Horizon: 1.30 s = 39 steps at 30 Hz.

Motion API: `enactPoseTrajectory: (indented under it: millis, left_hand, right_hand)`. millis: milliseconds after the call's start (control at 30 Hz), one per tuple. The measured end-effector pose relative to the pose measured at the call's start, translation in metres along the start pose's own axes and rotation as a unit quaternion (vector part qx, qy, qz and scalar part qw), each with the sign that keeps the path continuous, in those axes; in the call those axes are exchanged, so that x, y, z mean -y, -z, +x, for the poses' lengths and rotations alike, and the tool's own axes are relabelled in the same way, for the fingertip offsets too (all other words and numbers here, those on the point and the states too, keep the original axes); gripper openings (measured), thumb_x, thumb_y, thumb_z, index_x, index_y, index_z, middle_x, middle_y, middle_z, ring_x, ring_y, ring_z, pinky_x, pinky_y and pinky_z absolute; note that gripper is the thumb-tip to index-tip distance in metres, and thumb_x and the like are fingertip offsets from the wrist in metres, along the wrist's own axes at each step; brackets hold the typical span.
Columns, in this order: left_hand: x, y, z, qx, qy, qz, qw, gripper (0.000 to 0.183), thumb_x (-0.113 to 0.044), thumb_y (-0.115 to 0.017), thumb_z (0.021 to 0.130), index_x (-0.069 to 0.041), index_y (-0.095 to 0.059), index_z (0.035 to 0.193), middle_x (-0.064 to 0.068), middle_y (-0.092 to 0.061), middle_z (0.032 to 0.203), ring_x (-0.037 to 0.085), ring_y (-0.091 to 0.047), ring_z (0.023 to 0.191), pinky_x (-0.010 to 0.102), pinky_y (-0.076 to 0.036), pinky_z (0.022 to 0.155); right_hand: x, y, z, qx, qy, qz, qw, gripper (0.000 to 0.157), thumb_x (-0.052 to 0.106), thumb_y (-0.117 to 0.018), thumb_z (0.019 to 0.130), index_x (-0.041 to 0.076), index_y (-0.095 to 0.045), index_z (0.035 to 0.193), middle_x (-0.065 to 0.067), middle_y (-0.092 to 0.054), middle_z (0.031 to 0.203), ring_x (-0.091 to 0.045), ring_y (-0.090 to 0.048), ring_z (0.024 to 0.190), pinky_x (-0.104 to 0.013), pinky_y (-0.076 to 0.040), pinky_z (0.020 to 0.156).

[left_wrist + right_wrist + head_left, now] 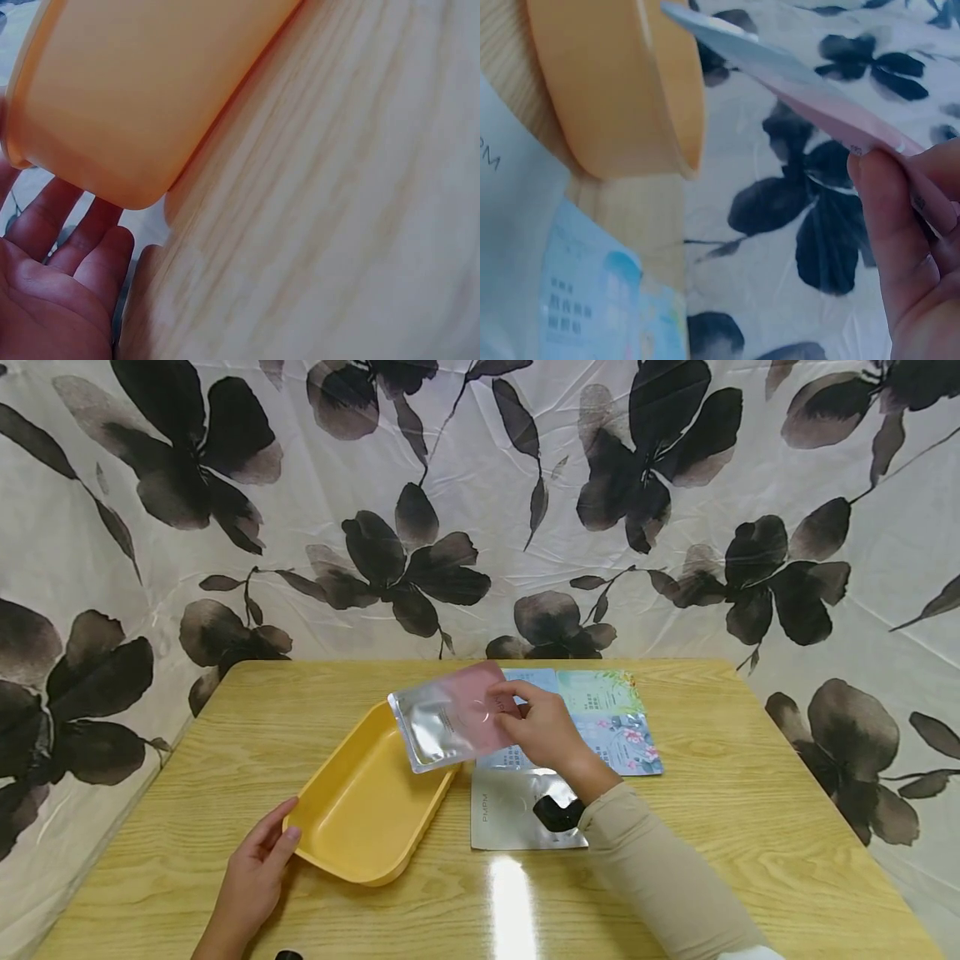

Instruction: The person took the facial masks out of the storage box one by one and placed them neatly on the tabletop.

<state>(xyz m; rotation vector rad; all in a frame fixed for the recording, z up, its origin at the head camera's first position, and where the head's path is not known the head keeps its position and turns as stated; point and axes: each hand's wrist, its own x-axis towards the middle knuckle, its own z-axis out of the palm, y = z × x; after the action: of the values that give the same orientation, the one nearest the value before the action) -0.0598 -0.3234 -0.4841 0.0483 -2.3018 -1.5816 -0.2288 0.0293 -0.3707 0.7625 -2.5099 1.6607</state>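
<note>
In the head view my left hand (253, 868) holds the near-left corner of a yellow plastic tray (408, 860), thumb at its rim and fingers along the outside. The left wrist view shows those fingers (56, 232) against the tray's outer wall (150, 112). My right hand (543, 727) pinches one end of a pink and silver foil sachet (453, 714) between thumb and fingers. That sachet hangs above the tray's far right part, tilted. In the right wrist view the sachet (817, 105) shows nearly edge-on, apart from the tray.
Right of the tray lie a silver-grey foil sachet (502, 810) and several flat floral packets in blue (630, 743) and green (596, 689). My right forearm partly covers them. A floral cloth (480, 510) hangs behind the wooden table (187, 760). A small black object (288, 955) shows at the bottom edge.
</note>
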Motion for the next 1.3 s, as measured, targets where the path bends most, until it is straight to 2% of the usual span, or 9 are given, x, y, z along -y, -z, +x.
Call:
enactPoseTrajectory:
  millis: [233, 433, 700, 800, 967, 1033, 1100, 1200, 1300]
  left_hand:
    - [0.001, 0.001, 0.000, -0.001, -0.001, 0.001, 1.0000, 0.042, -0.010, -0.049, 0.107, 0.003, -0.046, 0.147, -0.016, -0.046, 0.141, -0.015, -0.035, 0.127, 0.006, -0.037, 0.094]
    - [0.001, 0.000, 0.000, 0.004, 0.006, -0.018, 0.9998, 0.041, -0.011, -0.049, 0.107, -0.007, -0.049, 0.148, -0.004, -0.048, 0.146, -0.016, -0.038, 0.124, 0.007, -0.039, 0.093]
    - [0.001, -0.001, 0.000, -0.005, 0.013, -0.007, 0.9999, 0.041, -0.013, -0.051, 0.107, -0.007, -0.050, 0.147, -0.005, -0.049, 0.145, -0.016, -0.038, 0.123, 0.007, -0.040, 0.092]
    - [0.001, -0.001, 0.000, -0.006, 0.012, -0.012, 0.9998, 0.041, -0.012, -0.051, 0.107, -0.005, -0.050, 0.147, -0.010, -0.051, 0.141, -0.016, -0.040, 0.122, 0.007, -0.041, 0.092]
    - [0.001, -0.001, 0.000, -0.006, 0.018, -0.010, 0.9998, 0.041, -0.012, -0.051, 0.107, -0.003, -0.049, 0.147, -0.008, -0.050, 0.142, -0.017, -0.041, 0.120, 0.008, -0.042, 0.091]
    - [0.000, -0.001, 0.000, -0.004, 0.023, -0.001, 0.9997, 0.042, -0.015, -0.050, 0.107, -0.005, -0.049, 0.148, -0.004, -0.048, 0.144, -0.017, -0.040, 0.121, 0.007, -0.041, 0.091]
    - [0.000, -0.001, 0.000, -0.002, 0.030, -0.003, 0.9995, 0.042, -0.015, -0.050, 0.107, -0.003, -0.048, 0.148, -0.008, -0.048, 0.142, -0.018, -0.040, 0.120, 0.007, -0.042, 0.090]
    - [-0.001, -0.001, 0.001, -0.002, 0.030, -0.008, 0.9995, 0.042, -0.015, -0.051, 0.107, -0.002, -0.048, 0.147, -0.015, -0.049, 0.138, -0.018, -0.040, 0.119, 0.007, -0.042, 0.090]
    - [-0.001, -0.002, 0.001, -0.004, 0.024, -0.018, 0.9995, 0.042, -0.012, -0.051, 0.107, -0.001, -0.049, 0.147, -0.016, -0.051, 0.136, -0.017, -0.041, 0.119, 0.007, -0.042, 0.090]
  right_hand:
    - [-0.010, 0.030, -0.015, -0.026, -0.033, 0.078, 0.996, 0.034, -0.002, -0.070, 0.090, 0.000, -0.066, 0.124, -0.019, -0.060, 0.128, -0.028, -0.070, 0.090, -0.030, -0.058, 0.067]
    - [-0.029, 0.064, -0.038, -0.054, -0.076, 0.096, 0.991, 0.039, -0.003, -0.070, 0.090, -0.006, -0.061, 0.128, -0.024, -0.056, 0.132, -0.012, -0.068, 0.087, -0.024, -0.057, 0.070]
    - [-0.058, 0.105, -0.078, -0.082, -0.115, 0.117, 0.983, 0.041, -0.004, -0.067, 0.093, -0.012, -0.054, 0.131, -0.025, -0.050, 0.132, -0.005, -0.066, 0.083, -0.020, -0.056, 0.071]
    - [-0.071, 0.115, -0.090, -0.092, -0.117, 0.131, 0.980, 0.038, -0.005, -0.067, 0.092, -0.010, -0.057, 0.128, -0.014, -0.055, 0.126, -0.006, -0.066, 0.080, -0.022, -0.057, 0.070]
    - [-0.090, 0.132, -0.109, -0.099, -0.110, 0.167, 0.975, 0.030, -0.007, -0.067, 0.092, 0.006, -0.066, 0.119, 0.008, -0.063, 0.111, -0.007, -0.064, 0.081, -0.021, -0.057, 0.068]
    - [-0.097, 0.138, -0.117, -0.097, -0.108, 0.183, 0.972, 0.032, -0.007, -0.067, 0.092, 0.014, -0.068, 0.115, 0.011, -0.064, 0.110, -0.006, -0.064, 0.083, -0.021, -0.057, 0.068]
    - [-0.103, 0.144, -0.125, -0.093, -0.108, 0.202, 0.969, 0.034, -0.007, -0.067, 0.092, 0.020, -0.070, 0.113, 0.011, -0.065, 0.109, -0.006, -0.063, 0.085, -0.020, -0.057, 0.068]
    - [-0.113, 0.152, -0.136, -0.089, -0.111, 0.207, 0.968, 0.035, -0.007, -0.067, 0.092, 0.022, -0.071, 0.111, 0.012, -0.065, 0.110, -0.005, -0.063, 0.085, -0.019, -0.056, 0.068]
    - [-0.122, 0.160, -0.144, -0.083, -0.115, 0.197, 0.970, 0.037, -0.008, -0.066, 0.093, 0.023, -0.071, 0.113, 0.013, -0.066, 0.110, -0.003, -0.063, 0.086, -0.019, -0.056, 0.069]
